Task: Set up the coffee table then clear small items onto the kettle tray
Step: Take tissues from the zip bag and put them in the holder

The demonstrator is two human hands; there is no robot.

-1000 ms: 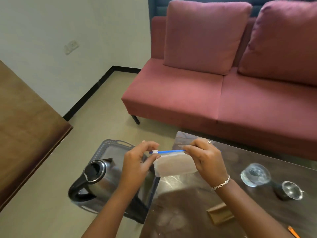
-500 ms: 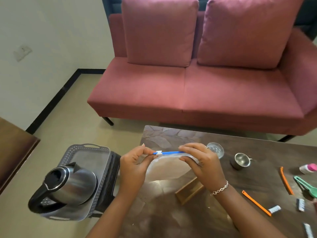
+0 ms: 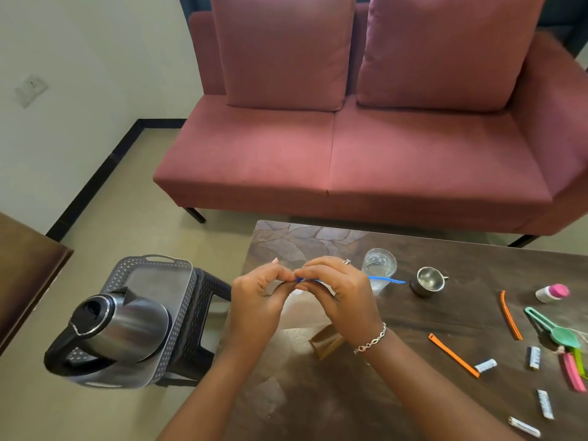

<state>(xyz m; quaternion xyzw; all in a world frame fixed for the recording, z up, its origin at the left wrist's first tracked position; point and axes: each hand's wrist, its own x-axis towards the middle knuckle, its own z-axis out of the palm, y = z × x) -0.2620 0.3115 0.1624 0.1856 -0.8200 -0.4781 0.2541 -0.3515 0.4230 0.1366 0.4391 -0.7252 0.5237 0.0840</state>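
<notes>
Just above the coffee table's [image 3: 318, 393] left end, my left hand [image 3: 257, 307] and right hand [image 3: 337, 291] meet, fingers curled, both pinching the blue zip strip [image 3: 386, 279] of a clear bag (the bag itself mostly hidden). The kettle [image 3: 127, 326] sits on its tray [image 3: 159, 278] just off the table's left edge.

Open over the far half of the tray [image 3: 159, 278]; blocked on its near half by the kettle [image 3: 127, 326]. Crowded on the right of the coffee table [image 3: 318, 409] with glass [image 3: 380, 265], metal cup [image 3: 428, 283], orange clips [image 3: 453, 354] and sachets [image 3: 486, 365]. Passable over bare wood near, just past the brown box [image 3: 327, 343].
</notes>
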